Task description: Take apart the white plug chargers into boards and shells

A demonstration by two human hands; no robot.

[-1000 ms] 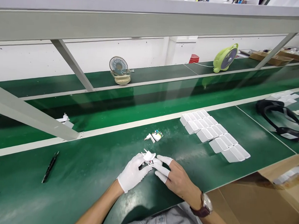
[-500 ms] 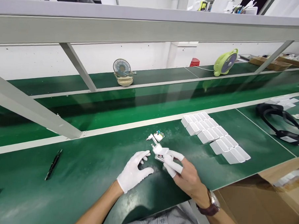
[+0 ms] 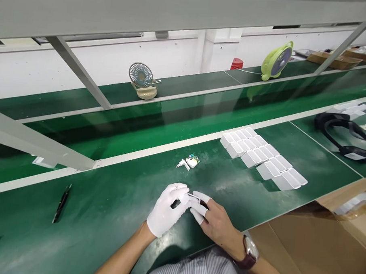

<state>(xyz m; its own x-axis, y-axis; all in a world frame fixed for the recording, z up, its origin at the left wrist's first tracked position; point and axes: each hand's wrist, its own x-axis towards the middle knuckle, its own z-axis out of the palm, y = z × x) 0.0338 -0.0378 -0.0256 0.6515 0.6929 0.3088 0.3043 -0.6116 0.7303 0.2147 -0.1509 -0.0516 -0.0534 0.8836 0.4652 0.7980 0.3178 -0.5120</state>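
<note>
My left hand [image 3: 168,212], in a white glove, has its fingers closed around a small white plug adapter casing [image 3: 194,197]. At the casing's right end my right hand [image 3: 218,221], with white covers on its fingers, grips it too. Fingers hide most of the casing, its plug pins included. Just beyond the hands, a loose white plug piece [image 3: 183,164] lies on the green bench beside a small circuit board [image 3: 194,158] with coloured components and a white part on it.
Rows of open white plastic cases [image 3: 261,156] stand to the right, with a black strap-like item [image 3: 346,136] farther along. A black pen [image 3: 61,203] lies at left. Beyond the bench are a small fan [image 3: 141,80] and a green fan [image 3: 276,61]. Cardboard [image 3: 299,243] sits at lower right.
The right hand has brought the casing down and left towards me, and the left hand has closed on it. The view has tilted downward; the loose parts stay on the bench.
</note>
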